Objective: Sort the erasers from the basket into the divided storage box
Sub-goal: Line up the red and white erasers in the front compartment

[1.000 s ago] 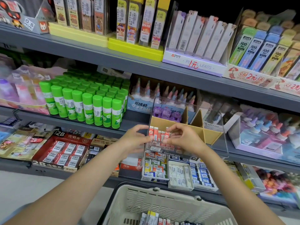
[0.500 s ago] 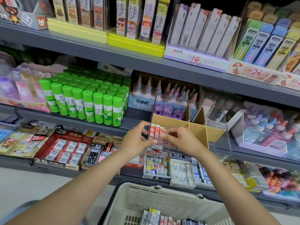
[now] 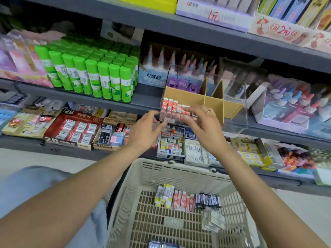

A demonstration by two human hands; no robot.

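Up front, right hand (image 3: 202, 126) fingers pinch red erasers (image 3: 172, 105) in storage box (image 3: 232, 106); left hand (image 3: 145, 131) fingers apart.

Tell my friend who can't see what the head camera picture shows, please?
Two bare hands reach to a clear divided storage box on a shop shelf; the right hand touches a row of red erasers in its front left compartment, and the left hand hovers open beside it. Below, a cream basket holds more erasers.
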